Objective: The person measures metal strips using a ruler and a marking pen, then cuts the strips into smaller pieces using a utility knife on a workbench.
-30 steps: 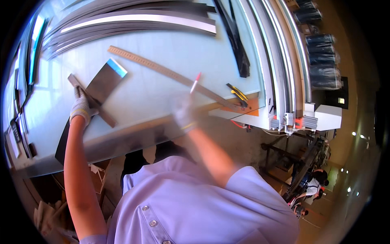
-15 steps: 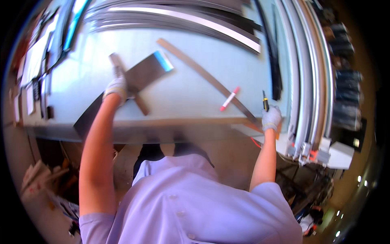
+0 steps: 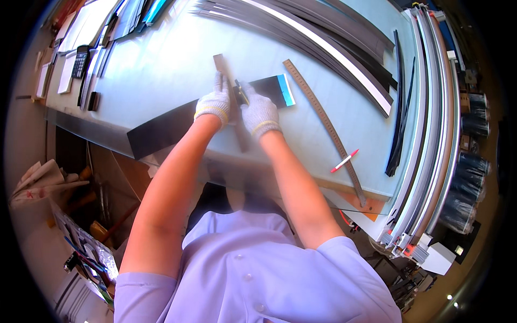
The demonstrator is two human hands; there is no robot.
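A dark flat strip (image 3: 165, 126) with a blue-and-white end lies slantwise on the glassy tabletop, its near left end jutting over the front edge. Across it rests a short metal ruler (image 3: 239, 135), blurred. My left hand (image 3: 214, 103), in a pale knitted glove, lies along the ruler's left side with fingers stretched out. Close by on the other side, my gloved right hand (image 3: 260, 112) is closed around a black-and-yellow utility knife (image 3: 241, 92), held by the ruler's edge over the strip. Whether its blade touches the strip cannot be made out.
A long steel ruler (image 3: 323, 121) lies to the right, with a red-and-white marker (image 3: 345, 160) across it. Many long grey strips (image 3: 344, 59) are stacked at the back. Metal rails (image 3: 431, 134) border the right side. A calculator (image 3: 80, 62) and papers sit far left.
My right hand has come leftward with the utility knife, from the right front edge to beside the short ruler. My left hand stays at that ruler. The whole view has turned.
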